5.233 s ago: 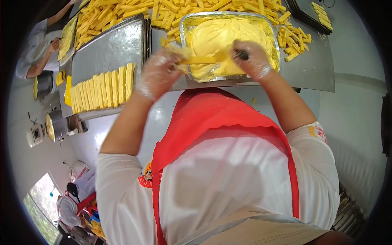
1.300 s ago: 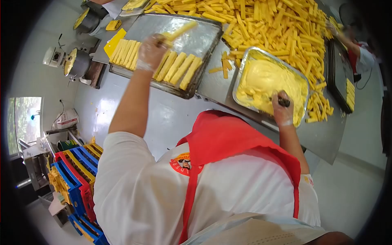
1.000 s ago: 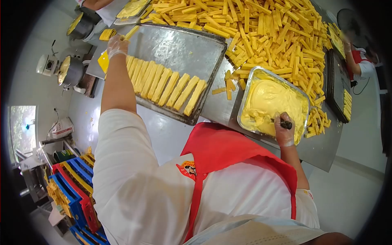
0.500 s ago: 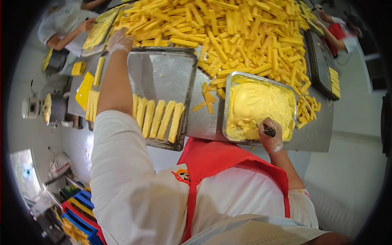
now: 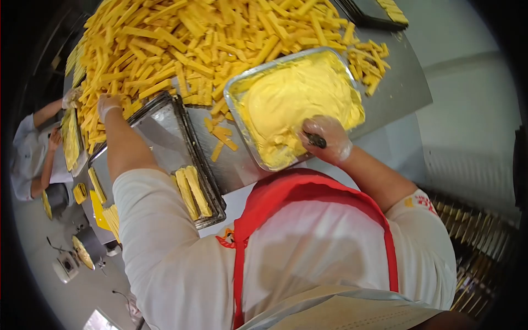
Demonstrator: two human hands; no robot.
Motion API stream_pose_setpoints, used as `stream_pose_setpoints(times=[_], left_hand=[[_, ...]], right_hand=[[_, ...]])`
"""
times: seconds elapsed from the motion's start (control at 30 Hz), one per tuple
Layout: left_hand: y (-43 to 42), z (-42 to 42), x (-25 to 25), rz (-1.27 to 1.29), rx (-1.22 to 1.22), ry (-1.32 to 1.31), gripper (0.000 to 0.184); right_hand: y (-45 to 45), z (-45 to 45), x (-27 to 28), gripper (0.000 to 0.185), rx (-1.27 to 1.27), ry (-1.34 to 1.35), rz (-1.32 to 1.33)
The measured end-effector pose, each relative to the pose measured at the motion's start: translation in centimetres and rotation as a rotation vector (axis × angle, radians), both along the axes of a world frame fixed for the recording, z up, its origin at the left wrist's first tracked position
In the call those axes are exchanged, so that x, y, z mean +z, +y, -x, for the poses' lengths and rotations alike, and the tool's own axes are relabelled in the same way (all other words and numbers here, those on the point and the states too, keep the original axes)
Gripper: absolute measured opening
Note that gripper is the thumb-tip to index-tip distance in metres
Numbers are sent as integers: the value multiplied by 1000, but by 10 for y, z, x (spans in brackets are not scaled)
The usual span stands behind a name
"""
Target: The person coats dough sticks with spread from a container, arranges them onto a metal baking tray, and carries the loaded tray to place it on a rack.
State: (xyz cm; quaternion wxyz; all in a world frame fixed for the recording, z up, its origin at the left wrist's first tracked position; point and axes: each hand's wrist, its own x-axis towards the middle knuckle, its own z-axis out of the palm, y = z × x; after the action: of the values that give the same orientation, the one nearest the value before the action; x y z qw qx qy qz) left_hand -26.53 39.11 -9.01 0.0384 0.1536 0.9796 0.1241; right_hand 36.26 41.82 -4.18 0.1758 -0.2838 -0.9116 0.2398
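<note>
My left hand (image 5: 109, 104), in a clear plastic glove, is at the near left edge of a large heap of yellow sticks (image 5: 181, 41). Its fingertips are hidden among the sticks, so its grip does not show. My gloved right hand (image 5: 327, 137) is wrapped around a black-handled tool (image 5: 315, 140). The tool's working end is not visible at the cream. Beneath that hand, thick yellow cream (image 5: 297, 96) fills a rectangular metal pan (image 5: 240, 115). Between my arms lies a dark-rimmed baking tray (image 5: 165, 124) with cream-coated sticks (image 5: 193, 192) along its near side.
A co-worker (image 5: 27, 148) handles another tray (image 5: 70, 140) at the far left. Yellow sheets (image 5: 99, 212) lie left of my tray. Loose stick pieces (image 5: 221, 137) lie beside the pan. More stacked trays (image 5: 366, 16) stand at the table's far right.
The view has turned, shifting the table and pan up and left. My left hand stays by the heap's left side, and my right hand keeps its hold on the black-handled tool over the pan.
</note>
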Motion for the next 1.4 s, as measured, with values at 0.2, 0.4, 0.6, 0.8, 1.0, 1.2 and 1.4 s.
stream_pose_setpoints(times=[0.2,0.4,0.6,0.8,1.0,1.2,1.4], left_hand=[[-62,46,33,2,-242,378,37],[-169,-52,128,131,-657,959,28],[-161,-356,77,-885,-659,-673,19],[-140,-468,6,-507,-845,-200,28],[-140,-480,33,-315,-750,-210,33],[-122,-484,42,-182,-723,-182,34],[-144,-459,56,-234,-789,-264,23]], right_hand=[[16,3,30,17,143,30,7],[-11,11,21,14,349,106,172],[41,-21,8,14,218,-18,-135],[18,-11,20,20,194,271,210],[58,-29,-32,10,-31,-21,219],[-1,-14,-5,7,318,325,-26],[49,-41,-29,14,385,137,-504]])
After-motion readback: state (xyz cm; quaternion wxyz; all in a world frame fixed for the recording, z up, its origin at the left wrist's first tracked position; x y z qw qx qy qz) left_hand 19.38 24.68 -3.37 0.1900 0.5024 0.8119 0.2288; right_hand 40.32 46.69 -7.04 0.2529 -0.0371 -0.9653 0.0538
